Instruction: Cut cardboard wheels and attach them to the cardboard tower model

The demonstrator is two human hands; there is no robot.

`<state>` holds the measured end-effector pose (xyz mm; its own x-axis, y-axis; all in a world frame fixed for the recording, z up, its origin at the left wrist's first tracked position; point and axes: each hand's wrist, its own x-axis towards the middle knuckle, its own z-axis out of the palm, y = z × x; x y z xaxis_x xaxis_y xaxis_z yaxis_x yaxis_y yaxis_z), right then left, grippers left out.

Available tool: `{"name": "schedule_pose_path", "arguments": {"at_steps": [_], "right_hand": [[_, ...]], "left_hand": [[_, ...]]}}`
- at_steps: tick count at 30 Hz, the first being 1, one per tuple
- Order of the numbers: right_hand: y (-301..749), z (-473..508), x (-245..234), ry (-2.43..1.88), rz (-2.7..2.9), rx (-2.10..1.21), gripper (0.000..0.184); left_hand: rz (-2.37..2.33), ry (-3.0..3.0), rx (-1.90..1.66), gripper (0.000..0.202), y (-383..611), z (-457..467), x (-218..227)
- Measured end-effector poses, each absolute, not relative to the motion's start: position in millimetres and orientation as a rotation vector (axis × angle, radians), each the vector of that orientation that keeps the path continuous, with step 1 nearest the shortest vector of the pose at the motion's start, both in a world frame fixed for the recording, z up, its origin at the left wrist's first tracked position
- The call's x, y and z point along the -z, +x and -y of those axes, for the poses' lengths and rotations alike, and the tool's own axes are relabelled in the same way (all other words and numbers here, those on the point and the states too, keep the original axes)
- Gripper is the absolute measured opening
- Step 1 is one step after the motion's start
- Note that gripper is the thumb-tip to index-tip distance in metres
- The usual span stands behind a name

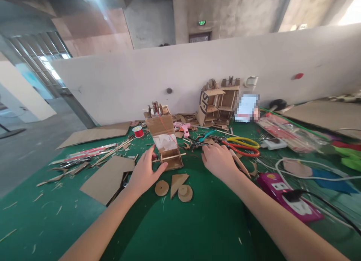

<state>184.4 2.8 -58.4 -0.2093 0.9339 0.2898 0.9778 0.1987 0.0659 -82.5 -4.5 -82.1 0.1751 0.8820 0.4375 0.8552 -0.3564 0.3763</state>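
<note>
A small cardboard model point(161, 127) with a tall back panel and an open box at its base stands mid-table. My left hand point(145, 169) is at the lower left of this model, thumb and fingers apart; I cannot tell how firmly they touch it. A thin wooden stick point(183, 154) pokes out of the box's side. My right hand point(218, 159) rests among the tools, fingers curled down and tips hidden, close to teal-handled pliers point(208, 135) and orange-handled scissors point(248, 152). Before the model lie a cardboard disc point(161, 188), a cardboard triangle point(177, 182) and stacked discs point(185, 193).
At the back stands a larger cardboard structure point(210, 106) beside a lit phone point(246, 107). A pink glue gun point(185, 129) and a red thread spool point(138, 132) lie behind the model. On the right sits a magenta power strip point(290, 197); cardboard sheet point(108, 176) lies left.
</note>
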Motion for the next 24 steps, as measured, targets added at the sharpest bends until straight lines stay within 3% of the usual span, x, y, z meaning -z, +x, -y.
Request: {"name": "schedule_pose_path", "arguments": {"at_steps": [3,7,12,19,24], "right_hand": [[178,14,60,-1.709,2.339,0.335,0.02],[165,22,66,-1.558,2.405,0.267,0.024],[163,17,72,-1.553,2.444,0.172,0.025],[162,19,74,-1.335,1.992,-0.428,0.045],[161,19,78,-1.26,2.045,-0.469,0.054]], "left_hand": [[-1.83,2.402,-0.873,0.067,-81,7,78],[-1.928,2.453,-0.722,0.043,-81,9,73],[-1.823,2.594,-0.672,0.037,-81,12,70],[-1.523,3.032,-0.441,0.018,-87,11,70],[-1.554,3.06,-0.529,0.019,-91,7,69]]}}
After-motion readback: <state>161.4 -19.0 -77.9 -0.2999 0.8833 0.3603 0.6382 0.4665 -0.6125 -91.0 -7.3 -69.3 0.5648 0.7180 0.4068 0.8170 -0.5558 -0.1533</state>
